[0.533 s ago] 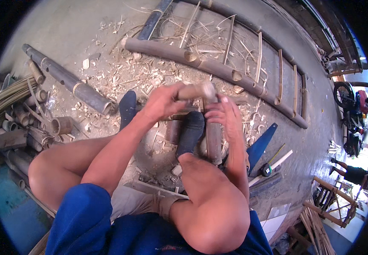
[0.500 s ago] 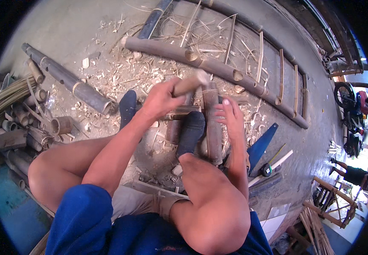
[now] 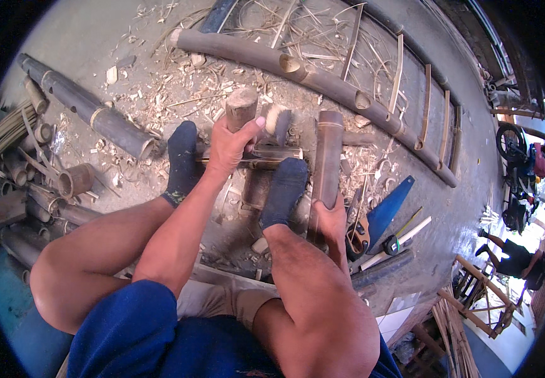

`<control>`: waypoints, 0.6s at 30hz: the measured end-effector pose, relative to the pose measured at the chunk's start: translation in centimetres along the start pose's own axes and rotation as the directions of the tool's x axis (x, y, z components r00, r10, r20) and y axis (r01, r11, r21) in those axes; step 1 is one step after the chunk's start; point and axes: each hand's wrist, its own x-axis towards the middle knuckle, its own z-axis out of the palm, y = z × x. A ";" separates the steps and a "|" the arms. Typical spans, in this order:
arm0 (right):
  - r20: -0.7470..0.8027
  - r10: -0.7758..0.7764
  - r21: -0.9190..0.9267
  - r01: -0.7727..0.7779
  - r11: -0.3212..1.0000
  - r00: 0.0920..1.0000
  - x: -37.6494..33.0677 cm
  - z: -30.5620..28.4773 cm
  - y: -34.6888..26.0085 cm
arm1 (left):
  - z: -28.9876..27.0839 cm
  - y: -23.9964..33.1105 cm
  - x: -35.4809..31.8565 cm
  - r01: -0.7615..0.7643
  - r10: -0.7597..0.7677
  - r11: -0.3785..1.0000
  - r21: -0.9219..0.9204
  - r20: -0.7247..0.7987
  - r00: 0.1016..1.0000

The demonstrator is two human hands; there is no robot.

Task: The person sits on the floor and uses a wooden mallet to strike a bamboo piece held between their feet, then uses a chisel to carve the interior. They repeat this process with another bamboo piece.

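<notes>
My left hand (image 3: 227, 146) is closed round a short, thick wooden club (image 3: 241, 110), its cut round end pointing up. With my right hand (image 3: 330, 220) I grip the lower end of a brown bamboo tube (image 3: 328, 151), which lies lengthwise beside my right foot (image 3: 285, 186). A shorter bamboo piece (image 3: 266, 154) lies crosswise between my socked feet, close to my left hand. Just beyond that hand is a bamboo piece with a pale, frayed-looking end (image 3: 278, 121). A blue-bladed handsaw (image 3: 382, 211) rests on the floor to the right of my right hand.
A bamboo frame with notched poles (image 3: 348, 94) stretches across the far floor. A holed bamboo pole (image 3: 90, 107) and piled bamboo offcuts (image 3: 27, 183) lie left. A tape measure (image 3: 391, 246) sits by the saw. Shavings litter the floor. Far right, a person (image 3: 515, 258) and a motorcycle (image 3: 524, 164) show.
My right hand, fingers apart beside the tube before, has moved nearer and now grips its lower end. The club in my left hand has swung from sideways to upright, moving left.
</notes>
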 end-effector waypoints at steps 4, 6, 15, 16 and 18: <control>-0.007 0.007 0.335 -0.005 0.942 1.000 -1.8 -3.4 -1.2 | 0.0 -0.4 0.2 0.019 -0.018 0.998 0.067 -0.017 1.000; -0.079 -0.016 0.314 0.040 0.949 0.997 -2.7 -5.1 -2.3 | 0.0 -0.4 0.2 0.041 -0.039 0.997 0.065 -0.028 0.999; -0.150 -0.343 0.425 0.374 0.824 0.927 -3.8 -10.8 -11.6 | -0.1 -0.6 0.0 0.035 -0.040 0.977 0.212 0.019 0.999; -0.166 -0.399 0.407 0.431 0.806 0.902 -3.6 -10.9 -12.6 | -0.1 -0.6 0.0 0.034 -0.040 0.975 0.219 0.021 0.999; -0.206 -0.512 0.372 0.550 0.747 0.834 -3.0 -10.8 -14.6 | 0.1 -0.6 -0.2 0.029 -0.038 0.972 0.235 0.034 0.999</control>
